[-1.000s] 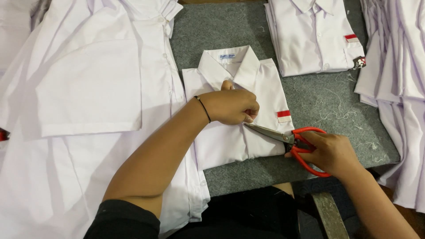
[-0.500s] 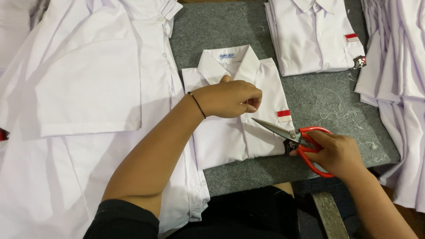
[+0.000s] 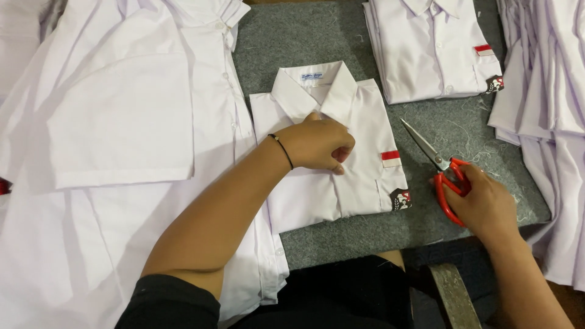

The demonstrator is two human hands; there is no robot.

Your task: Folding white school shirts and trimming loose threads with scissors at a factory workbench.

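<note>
I'm looking down at a folded shirt [image 3: 341,152] lying in the middle of the grey mat [image 3: 292,36], collar at the far end, long axis running near to far. My left hand [image 3: 320,144] is sitting right on its button line, fingers curled into a loose fist and pinching the placket, as far as I can tell. My right hand [image 3: 484,204] is gripping red scissors [image 3: 442,167] just right of the shirt, blades closed and pointing far-left, lying on the mat. No containers here, just 1 folded stack [image 3: 426,49] far right and loose shirts [image 3: 122,152] on the left.
</note>
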